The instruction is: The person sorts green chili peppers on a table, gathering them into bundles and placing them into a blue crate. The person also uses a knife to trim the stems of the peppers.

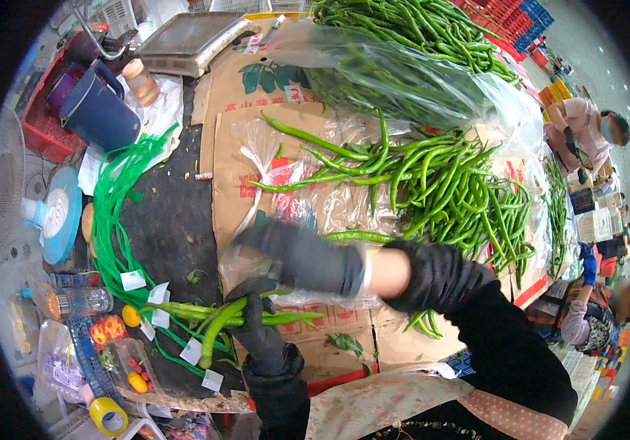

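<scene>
My left hand (260, 324), in a black glove, grips a small bunch of long green chili peppers (219, 324). Their ends stick out on both sides of the fist. Just above it my right hand (271, 247), also gloved, is blurred by motion, and I cannot tell what its fingers hold. A heap of loose green chili peppers (452, 192) lies on the flattened cardboard (342, 324) beyond my right forearm. Clear plastic film (342, 203) is spread under part of the heap. White paper tags hang from green mesh netting (111, 220) to the left of the bunch.
A flat scale (188, 41), a blue pitcher (100, 107) and a capped bottle (140, 82) stand at the far left. Nearer are a glass jar (81, 303), a clear fruit box (133, 366) and yellow tape (109, 416). A plastic bag of peppers (392, 77) lies behind. Two people work at right.
</scene>
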The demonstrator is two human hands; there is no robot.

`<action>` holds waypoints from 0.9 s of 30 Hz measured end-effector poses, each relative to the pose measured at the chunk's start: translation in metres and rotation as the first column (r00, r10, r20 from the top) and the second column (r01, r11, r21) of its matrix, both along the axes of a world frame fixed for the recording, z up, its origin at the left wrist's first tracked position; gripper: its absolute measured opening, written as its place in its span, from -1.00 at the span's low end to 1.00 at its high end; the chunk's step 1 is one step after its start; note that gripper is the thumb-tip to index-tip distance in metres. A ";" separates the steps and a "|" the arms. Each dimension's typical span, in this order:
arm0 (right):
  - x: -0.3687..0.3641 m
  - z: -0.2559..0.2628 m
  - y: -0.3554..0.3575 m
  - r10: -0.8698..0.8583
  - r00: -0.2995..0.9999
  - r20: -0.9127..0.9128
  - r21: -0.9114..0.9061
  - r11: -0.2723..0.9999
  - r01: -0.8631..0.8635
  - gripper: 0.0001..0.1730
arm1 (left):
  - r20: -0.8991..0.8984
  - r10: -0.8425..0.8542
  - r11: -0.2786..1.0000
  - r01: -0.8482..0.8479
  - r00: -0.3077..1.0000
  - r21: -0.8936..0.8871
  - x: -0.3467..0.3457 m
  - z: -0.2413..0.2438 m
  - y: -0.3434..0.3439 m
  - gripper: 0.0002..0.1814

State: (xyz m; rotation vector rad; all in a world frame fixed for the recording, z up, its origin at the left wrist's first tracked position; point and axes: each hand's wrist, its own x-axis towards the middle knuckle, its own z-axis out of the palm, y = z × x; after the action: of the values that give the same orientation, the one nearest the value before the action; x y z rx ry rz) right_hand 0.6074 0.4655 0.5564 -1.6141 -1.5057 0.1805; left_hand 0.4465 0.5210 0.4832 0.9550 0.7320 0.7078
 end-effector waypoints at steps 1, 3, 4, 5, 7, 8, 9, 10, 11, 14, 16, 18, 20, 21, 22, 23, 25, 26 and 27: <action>0.038 -0.007 -0.006 -0.258 0.965 -0.039 -0.038 0.966 0.257 -0.43 | 0.095 0.014 1.000 -0.011 0.995 -0.028 0.008 0.021 0.001 -0.67; 0.122 -0.024 -0.044 -0.729 0.666 0.161 -0.190 0.639 0.745 -0.41 | 0.283 0.034 0.961 0.046 0.959 -0.272 -0.002 0.015 0.002 -0.67; 0.167 -0.038 -0.064 -0.815 0.429 0.390 -0.241 0.359 0.902 -0.42 | 0.247 0.080 0.954 -0.002 0.966 -0.298 0.000 0.024 -0.001 -0.68; 0.196 -0.062 -0.102 -0.896 0.278 0.347 -0.166 0.234 0.958 -0.45 | 0.212 0.111 0.941 -0.034 0.971 -0.336 0.005 0.038 -0.007 -0.68; 0.220 -0.093 -0.149 -0.793 0.376 0.479 -0.535 0.076 0.842 -0.49 | 0.235 0.042 0.944 0.038 0.971 -0.329 0.009 0.040 -0.011 -0.67; 0.210 -0.089 -0.144 -0.735 0.452 0.505 -0.545 0.135 0.828 -0.51 | 0.291 -0.064 0.946 0.151 0.955 -0.288 0.008 0.027 -0.011 -0.67; 0.194 -0.084 -0.142 -0.670 0.519 0.531 -0.555 0.187 0.810 -0.53 | 0.342 -0.173 0.933 0.265 0.924 -0.243 0.008 0.016 -0.013 -0.67; 0.181 -0.084 -0.135 -0.731 0.534 0.426 -0.480 0.317 0.818 -0.58 | 0.402 -0.180 0.895 0.319 0.898 -0.312 0.010 0.013 -0.017 -0.70; 0.167 -0.082 -0.130 -0.715 0.637 0.288 -0.407 0.511 0.757 -0.67 | 0.365 -0.162 0.861 0.312 0.917 -0.402 0.013 0.016 -0.024 -0.70; 0.076 -0.034 -0.103 -0.530 0.812 0.243 -0.204 0.791 0.577 -0.81 | 0.204 -0.211 0.823 0.286 0.956 -0.492 0.017 0.015 -0.035 -0.62; 0.023 -0.016 -0.093 -0.453 0.777 0.437 -0.180 0.803 0.569 -0.77 | 0.165 -0.245 0.903 0.286 0.956 -0.319 0.025 0.024 -0.046 -0.54; -0.006 -0.007 -0.090 -0.201 0.902 0.382 -0.313 0.890 0.331 -0.76 | 0.108 -0.367 0.898 0.382 0.924 -0.217 0.023 0.017 -0.049 -0.42; -0.018 -0.010 -0.089 -0.031 0.988 0.151 -0.374 0.923 0.086 -0.68 | 0.242 -0.368 0.875 0.422 0.898 -0.236 0.026 0.015 -0.056 -0.50; -0.019 -0.013 -0.088 0.034 0.999 0.000 -0.376 0.926 -0.031 -0.65 | 0.267 -0.385 0.853 0.451 0.884 -0.264 0.026 0.019 -0.055 -0.54; -0.010 -0.013 -0.086 0.110 0.987 -0.120 -0.314 0.938 -0.143 -0.63 | 0.218 -0.322 0.867 0.379 0.921 -0.323 0.024 0.017 -0.052 -0.57; 0.008 -0.012 -0.082 0.194 0.953 -0.232 -0.240 0.938 -0.249 -0.62 | 0.164 -0.257 0.875 0.301 0.952 -0.379 0.020 0.013 -0.047 -0.59; 0.054 -0.023 -0.069 -0.067 0.973 -0.220 -0.470 0.881 -0.046 -0.65 | 0.156 -0.091 0.859 0.156 0.984 -0.487 0.016 0.003 -0.037 -0.64; 0.071 -0.021 -0.056 -0.310 0.944 -0.111 -0.537 0.818 0.206 -0.65 | 0.147 0.011 0.862 0.066 0.989 -0.503 0.019 0.011 -0.035 -0.65; 0.086 -0.031 -0.048 -0.542 0.840 -0.030 -0.520 0.726 0.450 -0.63 | 0.142 0.084 0.849 0.004 0.986 -0.528 0.025 0.020 -0.036 -0.66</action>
State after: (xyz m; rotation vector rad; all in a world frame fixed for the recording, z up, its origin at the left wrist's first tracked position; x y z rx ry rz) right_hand 0.6935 0.4176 0.5258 -2.2931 -0.8629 0.4241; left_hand 0.4711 0.4855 0.5029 0.3722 0.7514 0.5666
